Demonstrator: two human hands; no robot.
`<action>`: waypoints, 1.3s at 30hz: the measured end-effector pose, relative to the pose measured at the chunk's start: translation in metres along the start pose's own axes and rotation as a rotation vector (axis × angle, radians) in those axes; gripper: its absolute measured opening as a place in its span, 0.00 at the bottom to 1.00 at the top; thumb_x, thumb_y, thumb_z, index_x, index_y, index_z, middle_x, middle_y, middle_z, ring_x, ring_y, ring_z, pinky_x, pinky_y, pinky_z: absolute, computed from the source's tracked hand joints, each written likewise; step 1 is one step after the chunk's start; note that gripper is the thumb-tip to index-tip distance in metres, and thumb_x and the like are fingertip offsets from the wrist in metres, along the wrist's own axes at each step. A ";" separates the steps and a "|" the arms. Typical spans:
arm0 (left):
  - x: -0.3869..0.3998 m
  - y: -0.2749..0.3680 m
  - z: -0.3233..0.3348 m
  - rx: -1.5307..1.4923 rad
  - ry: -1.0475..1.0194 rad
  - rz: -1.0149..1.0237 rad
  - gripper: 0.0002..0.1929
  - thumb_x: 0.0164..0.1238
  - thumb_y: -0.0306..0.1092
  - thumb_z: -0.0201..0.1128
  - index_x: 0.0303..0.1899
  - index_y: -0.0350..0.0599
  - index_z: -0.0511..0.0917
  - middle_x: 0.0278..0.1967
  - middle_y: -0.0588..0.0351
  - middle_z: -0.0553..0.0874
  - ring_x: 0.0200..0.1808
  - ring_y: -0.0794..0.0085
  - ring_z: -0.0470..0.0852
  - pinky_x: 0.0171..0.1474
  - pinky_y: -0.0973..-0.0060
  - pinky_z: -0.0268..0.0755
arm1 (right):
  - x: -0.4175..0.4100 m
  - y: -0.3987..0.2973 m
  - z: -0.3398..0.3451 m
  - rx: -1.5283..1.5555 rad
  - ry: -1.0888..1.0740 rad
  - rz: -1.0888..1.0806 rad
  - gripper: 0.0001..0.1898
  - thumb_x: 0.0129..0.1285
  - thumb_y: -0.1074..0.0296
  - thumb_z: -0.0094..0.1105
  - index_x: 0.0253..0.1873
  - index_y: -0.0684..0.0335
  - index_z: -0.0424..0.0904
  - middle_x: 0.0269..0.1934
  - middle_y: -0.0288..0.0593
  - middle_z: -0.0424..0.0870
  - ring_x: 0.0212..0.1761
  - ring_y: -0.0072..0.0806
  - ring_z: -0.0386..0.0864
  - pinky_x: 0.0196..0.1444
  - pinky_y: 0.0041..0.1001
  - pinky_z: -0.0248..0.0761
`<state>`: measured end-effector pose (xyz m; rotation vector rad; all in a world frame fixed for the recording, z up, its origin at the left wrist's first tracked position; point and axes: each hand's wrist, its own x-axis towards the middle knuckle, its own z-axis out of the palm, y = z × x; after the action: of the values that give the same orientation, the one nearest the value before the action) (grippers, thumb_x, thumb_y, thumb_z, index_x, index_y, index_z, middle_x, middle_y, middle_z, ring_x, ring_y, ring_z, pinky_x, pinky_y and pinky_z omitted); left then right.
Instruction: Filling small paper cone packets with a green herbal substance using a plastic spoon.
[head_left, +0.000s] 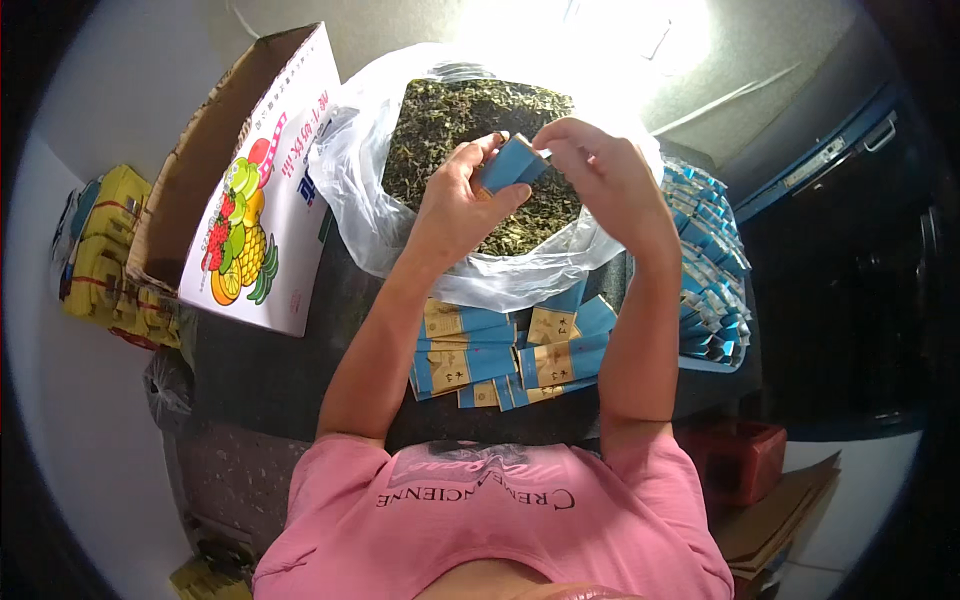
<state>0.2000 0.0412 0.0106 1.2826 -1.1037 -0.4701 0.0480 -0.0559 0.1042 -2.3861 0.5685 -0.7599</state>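
My left hand (461, 199) holds a small blue packet (514, 165) between thumb and fingers, above a clear plastic bag (360, 217) of dried leaves (442, 120) that look like tea. Close to the packet's upper end is my right hand (600, 169), its thumb and index finger bent near each other; whether they pinch anything is too small to tell. Flat blue and gold packets (487, 364) lie in loose piles between my forearms, at the near side of the bag.
A tall cardboard carton (292, 247) with printed fruit stands left of the bag. Many blue packets stand in a light blue basket (712, 365) at the right. Yellow bundles (105, 255) sit far left. A red plastic container (750, 457) and cardboard sheets (787, 517) are low at the right.
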 end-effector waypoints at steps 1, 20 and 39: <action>0.001 0.003 0.001 0.006 0.004 0.022 0.36 0.62 0.34 0.74 0.68 0.29 0.68 0.48 0.54 0.83 0.45 0.81 0.80 0.49 0.81 0.76 | -0.004 -0.008 -0.001 -0.038 0.026 -0.056 0.08 0.71 0.71 0.55 0.48 0.62 0.84 0.34 0.37 0.82 0.33 0.19 0.75 0.35 0.22 0.68; -0.008 0.028 0.016 -0.410 -0.210 0.032 0.30 0.80 0.46 0.54 0.77 0.48 0.58 0.47 0.57 0.82 0.36 0.79 0.74 0.42 0.79 0.70 | -0.039 -0.005 0.002 0.128 0.159 -0.014 0.12 0.71 0.69 0.55 0.55 0.61 0.81 0.30 0.42 0.82 0.26 0.21 0.74 0.31 0.26 0.69; -0.010 0.031 -0.007 -0.055 -0.069 0.088 0.15 0.78 0.31 0.55 0.26 0.43 0.69 0.24 0.63 0.72 0.25 0.83 0.64 0.31 0.80 0.61 | -0.275 -0.031 -0.128 -0.507 0.677 0.184 0.06 0.61 0.74 0.70 0.40 0.64 0.81 0.28 0.37 0.80 0.25 0.18 0.74 0.27 0.20 0.64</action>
<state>0.1922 0.0617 0.0357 1.1722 -1.1919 -0.4780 -0.2314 0.0666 0.1045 -2.4179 1.3712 -1.4904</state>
